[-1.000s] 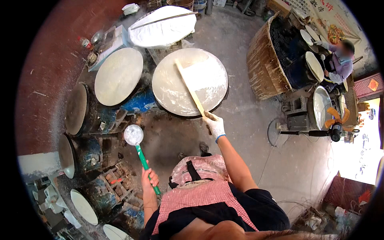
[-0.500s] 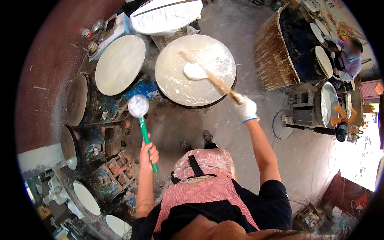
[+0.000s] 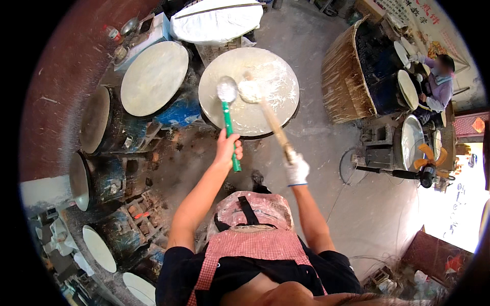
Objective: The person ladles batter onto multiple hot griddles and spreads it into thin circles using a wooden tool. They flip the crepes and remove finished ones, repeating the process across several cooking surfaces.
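Observation:
My left hand [image 3: 228, 149] is bare and wrapped round the green handle of a ladle [image 3: 227, 117]. The ladle's round metal bowl hangs over the left part of a large round griddle [image 3: 212, 71]. In a white glove, my right hand [image 3: 297, 171] grips a long wooden spreader [image 3: 274, 124], closed around its near end. The spreader's far end is blurred and reaches a thick pale mound of batter [image 3: 250, 92] near the griddle's middle. White streaks of batter mark the griddle's right side.
Another round griddle [image 3: 155, 79] stands left of mine, and several more line the left wall. A white-covered bundle [image 3: 217, 23] lies beyond. To the right are a rust-streaked curved screen [image 3: 344, 71], a fan [image 3: 427, 168] and a person [image 3: 440, 84] beside other griddles.
My left hand has brought the ladle up and right, from beside the griddle to over it. My right hand has drawn nearer and left, turning the spreader more upright in view.

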The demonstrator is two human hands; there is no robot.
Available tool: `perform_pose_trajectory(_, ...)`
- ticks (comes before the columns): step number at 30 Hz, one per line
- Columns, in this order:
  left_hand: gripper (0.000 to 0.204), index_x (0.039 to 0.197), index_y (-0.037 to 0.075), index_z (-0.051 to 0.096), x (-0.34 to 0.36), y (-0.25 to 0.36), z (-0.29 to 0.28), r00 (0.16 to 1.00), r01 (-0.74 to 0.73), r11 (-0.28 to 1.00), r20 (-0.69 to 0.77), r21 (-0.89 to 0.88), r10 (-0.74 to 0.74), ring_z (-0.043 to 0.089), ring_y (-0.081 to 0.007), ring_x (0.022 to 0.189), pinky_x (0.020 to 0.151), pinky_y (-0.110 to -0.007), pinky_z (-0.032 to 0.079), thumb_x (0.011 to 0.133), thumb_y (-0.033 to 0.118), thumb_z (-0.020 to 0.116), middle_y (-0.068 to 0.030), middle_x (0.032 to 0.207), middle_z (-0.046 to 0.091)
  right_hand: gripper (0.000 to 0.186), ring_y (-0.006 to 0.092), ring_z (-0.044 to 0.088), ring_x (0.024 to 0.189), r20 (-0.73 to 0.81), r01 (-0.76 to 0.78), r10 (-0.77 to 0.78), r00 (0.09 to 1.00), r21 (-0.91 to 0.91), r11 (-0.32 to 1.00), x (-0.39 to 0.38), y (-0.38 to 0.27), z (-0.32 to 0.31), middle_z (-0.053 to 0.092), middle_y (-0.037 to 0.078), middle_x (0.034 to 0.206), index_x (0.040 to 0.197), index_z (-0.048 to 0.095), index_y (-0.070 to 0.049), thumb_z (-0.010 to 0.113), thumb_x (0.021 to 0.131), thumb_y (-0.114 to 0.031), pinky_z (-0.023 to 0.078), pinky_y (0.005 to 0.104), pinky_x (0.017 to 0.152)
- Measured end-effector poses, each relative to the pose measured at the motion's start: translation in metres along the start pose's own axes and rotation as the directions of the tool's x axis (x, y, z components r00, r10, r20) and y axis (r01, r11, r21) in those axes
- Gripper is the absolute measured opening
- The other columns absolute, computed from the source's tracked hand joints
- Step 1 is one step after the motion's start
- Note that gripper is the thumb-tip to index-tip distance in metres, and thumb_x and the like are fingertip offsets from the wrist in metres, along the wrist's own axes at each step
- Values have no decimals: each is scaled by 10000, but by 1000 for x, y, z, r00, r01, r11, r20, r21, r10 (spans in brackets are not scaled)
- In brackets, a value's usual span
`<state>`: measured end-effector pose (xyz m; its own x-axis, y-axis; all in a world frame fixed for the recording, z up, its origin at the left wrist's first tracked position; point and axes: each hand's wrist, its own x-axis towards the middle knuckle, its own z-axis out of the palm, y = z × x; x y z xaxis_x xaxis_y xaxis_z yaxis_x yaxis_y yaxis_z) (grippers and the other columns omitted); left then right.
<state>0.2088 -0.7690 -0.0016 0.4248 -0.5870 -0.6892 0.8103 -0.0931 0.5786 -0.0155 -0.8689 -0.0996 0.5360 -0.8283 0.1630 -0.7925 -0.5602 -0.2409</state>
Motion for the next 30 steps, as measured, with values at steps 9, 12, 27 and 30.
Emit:
perform_pose_trajectory(9,347,1285,221,334,-111,-16,-81,989,-2,994,145,-110,18,285,-70,321,248,-217,243,942,243,389,4,534,348,380,260,582,555,-59,160,-154,986,126,979,-23,-40,-60,589,80,673,1034,613,-133,719,677,-208,475,351,513)
perform_pose_trajectory(12,336,1284,208,336,-112,-17,-97,934,304,911,275,-278,-228,271,-68,319,249,-221,249,951,240,360,2,545,350,411,259,586,566,-120,186,-173,978,109,976,-30,-44,-59,589,92,682,1071,591,-106,711,692,-213,477,346,521)
perform_pose_trajectory(27,344,1302,221,337,-194,-26,-218,965,210,800,248,-563,-78,266,-61,315,248,-210,251,959,247,337,7,537,333,400,252,638,799,-109,-215,247,963,245,945,-21,0,-44,645,138,895,1129,561,-111,620,771,-281,497,324,692)
perform_pose_trajectory(30,332,1290,232,349,-214,-42,-245,984,166,737,156,-655,-84,276,-68,319,251,-220,255,960,261,327,9,537,333,329,261,634,742,135,0,-25,991,181,984,-26,-42,-41,642,120,836,1058,565,-137,622,758,-257,494,343,640)
